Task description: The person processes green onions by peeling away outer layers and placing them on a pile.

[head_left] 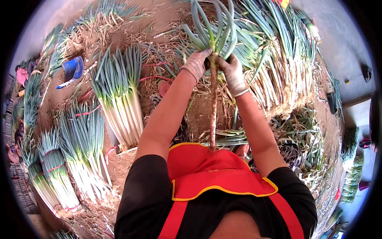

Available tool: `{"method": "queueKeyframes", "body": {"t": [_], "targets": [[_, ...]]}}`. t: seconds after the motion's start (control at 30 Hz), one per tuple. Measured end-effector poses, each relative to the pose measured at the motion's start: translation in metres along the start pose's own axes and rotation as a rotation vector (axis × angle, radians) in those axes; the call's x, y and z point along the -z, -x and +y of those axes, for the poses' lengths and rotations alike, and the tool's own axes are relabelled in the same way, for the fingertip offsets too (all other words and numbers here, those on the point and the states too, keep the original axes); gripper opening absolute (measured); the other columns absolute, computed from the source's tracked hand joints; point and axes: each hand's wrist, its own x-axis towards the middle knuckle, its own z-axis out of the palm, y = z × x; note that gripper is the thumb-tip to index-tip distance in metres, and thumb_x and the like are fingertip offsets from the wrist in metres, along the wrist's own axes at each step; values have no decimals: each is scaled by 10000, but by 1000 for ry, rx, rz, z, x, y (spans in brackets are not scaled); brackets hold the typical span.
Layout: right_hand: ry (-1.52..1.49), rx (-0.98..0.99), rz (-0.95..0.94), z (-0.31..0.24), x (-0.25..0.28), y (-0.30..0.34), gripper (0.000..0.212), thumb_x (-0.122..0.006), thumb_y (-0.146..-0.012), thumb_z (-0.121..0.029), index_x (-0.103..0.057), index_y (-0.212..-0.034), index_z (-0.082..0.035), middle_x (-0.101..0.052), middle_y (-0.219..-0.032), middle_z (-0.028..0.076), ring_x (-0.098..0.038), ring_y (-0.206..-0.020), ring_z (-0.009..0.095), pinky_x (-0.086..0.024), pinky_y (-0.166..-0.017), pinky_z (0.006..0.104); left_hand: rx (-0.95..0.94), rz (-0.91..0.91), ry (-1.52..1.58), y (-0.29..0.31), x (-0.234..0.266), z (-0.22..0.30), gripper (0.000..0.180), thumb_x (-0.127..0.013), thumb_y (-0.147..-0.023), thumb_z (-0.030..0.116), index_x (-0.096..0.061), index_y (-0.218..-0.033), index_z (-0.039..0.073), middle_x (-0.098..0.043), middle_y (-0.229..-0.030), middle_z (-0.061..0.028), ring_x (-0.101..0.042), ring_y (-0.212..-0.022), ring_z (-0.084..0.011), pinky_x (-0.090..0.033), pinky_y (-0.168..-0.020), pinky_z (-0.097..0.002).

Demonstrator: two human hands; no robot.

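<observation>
Green onion (213, 99), a long one with a brownish stalk, is up in front of the chest, root end toward the red apron (215, 171). Left hand (197, 63), gloved, is closed in on the neck right below the leaves; right hand (232, 73), also gloved, pinches the same spot from the other side, though some fingertips are hidden. My guess: gripping there keeps the leaves together and leaves the stalk exposed.

Around it, far left has tied bundles (59, 171), then a loose pale-stemmed pile (85, 147), with a blue curved piece (73, 71) behind. Next is another neat stack (119, 99), probably lined up so the ends match. On the right, a big rough heap (278, 75) crowds the right hand, and leaf scraps (304, 133) clutter the ground, so elbow room looks tight that side.
</observation>
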Motion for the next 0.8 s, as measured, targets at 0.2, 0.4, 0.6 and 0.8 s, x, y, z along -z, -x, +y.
{"method": "queueKeyframes", "body": {"t": [0.2,0.4,0.6,0.8], "targets": [[-253,-377,-58,43,16,81,346,-708,-826,-173,-544,-1041,44,-643,-836,103,-608,-666,154,-542,-637,266,15,46,-82,-15,16,-3,210,-642,-906,214,-645,-1058,69,-650,-924,-43,-581,-844,-168,-458,-762,-335],[55,-746,-321,157,54,207,448,-713,-810,-249,-597,-1082,86,-627,-911,183,-610,-926,285,-495,-831,374,-28,67,-56,-16,19,15,253,-699,-862,233,-615,-1047,82,-613,-901,-34,-535,-786,-170,-439,-696,-352],[-38,-499,-281,134,73,180,623,-569,-889,-541,-532,-1166,16,-627,-951,130,-583,-898,202,-472,-814,335,18,56,-29,-22,30,9,217,-671,-855,115,-596,-1048,48,-598,-1006,-57,-520,-904,-201,-436,-777,-412],[-117,-375,30,75,44,183,474,-528,-933,-511,-579,-983,-43,-490,-665,-41,-423,-564,55,-334,-481,223,25,39,93,-17,0,5,224,-562,-817,-53,-542,-1039,-28,-588,-972,-129,-577,-900,-265,-510,-815,-450]]}}
